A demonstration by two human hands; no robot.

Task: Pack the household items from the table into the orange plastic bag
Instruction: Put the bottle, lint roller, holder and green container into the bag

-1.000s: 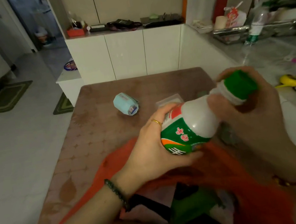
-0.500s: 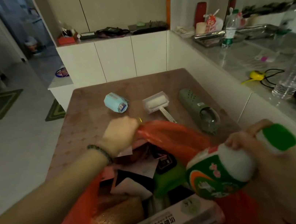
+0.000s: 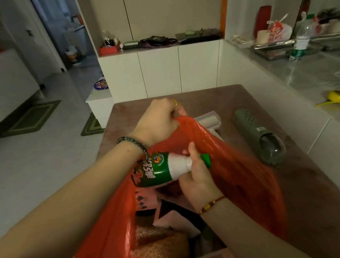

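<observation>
Orange plastic bag (image 3: 241, 175); over its mouth, Chinese-labelled bottle (image 3: 160, 171) in right hand (image 3: 196, 180)

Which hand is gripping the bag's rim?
The left hand, gripping the orange plastic bag at its rim; the right hand holds the green-capped bottle.

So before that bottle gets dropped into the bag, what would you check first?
1. The left hand holds the orange bag open by its rim: ok.
2. The right hand grips the bottle at its neck: ok.
3. The green cap is on the bottle: ok.
4. The bottle is over the bag's opening: ok.
5. Free space below it among the packed boxes: cannot tell.
6. The table is emptied: not ok; the lint roller and the green perforated case lie on it.
</observation>
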